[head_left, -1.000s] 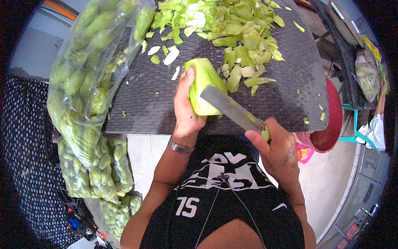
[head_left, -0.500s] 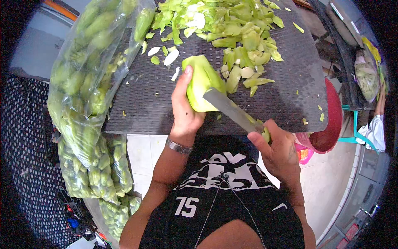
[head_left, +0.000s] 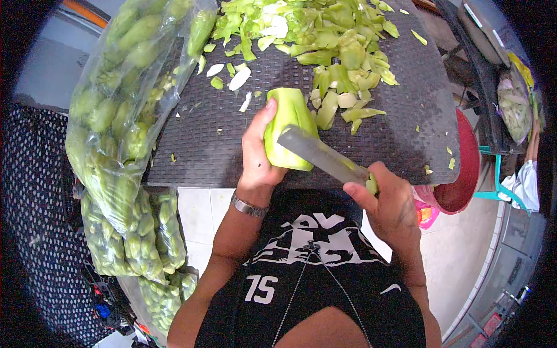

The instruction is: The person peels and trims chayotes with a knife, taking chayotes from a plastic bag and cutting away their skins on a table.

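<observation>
Pale-green peeled vegetable (head_left: 292, 113), grooved, held in left hand (head_left: 259, 155); knife (head_left: 324, 155) in right hand (head_left: 389, 200)

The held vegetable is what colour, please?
The vegetable is light green, seen best in the head view.

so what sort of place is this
Likely a small vegetable-preparation area: a heap of green peelings on the table, a large clear bag of green produce and a knife.

The left hand (head_left: 261, 156) is farther out, its thumb (head_left: 266, 116) stretched toward the far side. The right hand (head_left: 387, 200) sits nearer and to the right, closed in a grip. The left forearm (head_left: 233, 235) and right forearm (head_left: 408, 258) extend from the near side.
</observation>
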